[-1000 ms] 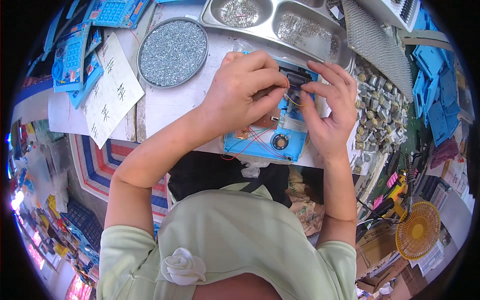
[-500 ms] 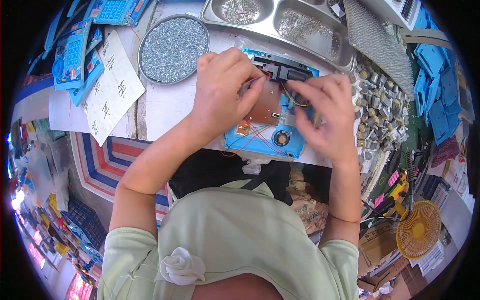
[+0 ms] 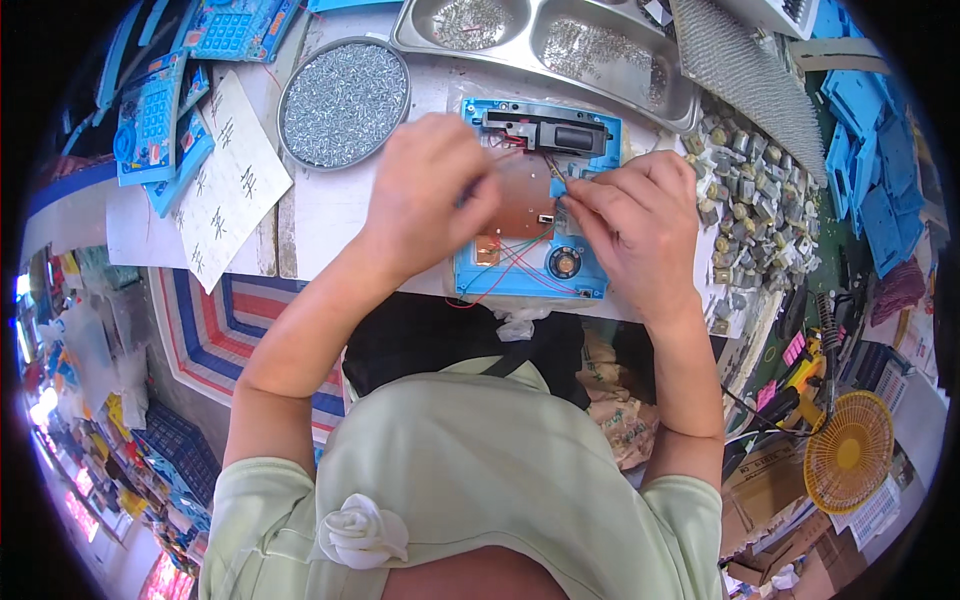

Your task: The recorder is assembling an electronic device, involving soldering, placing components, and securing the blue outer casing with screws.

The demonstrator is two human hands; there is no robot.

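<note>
The white desk point(image 3: 335, 215) is partly covered by the person's arms. One metal tray point(image 3: 520, 55) is cut off above. One blue casing point(image 3: 515, 284) lies open on the desk, its left side partly hidden by the left hand point(image 3: 430, 195), blurred and curled; its grip cannot be told. The right hand point(image 3: 645, 220) covers some right edge. Inside sit one brown circuit board point(image 3: 525, 190), one round speaker point(image 3: 564, 262) and, pinched in the right hand, thin wires point(image 3: 556, 170), too fine to count.
</note>
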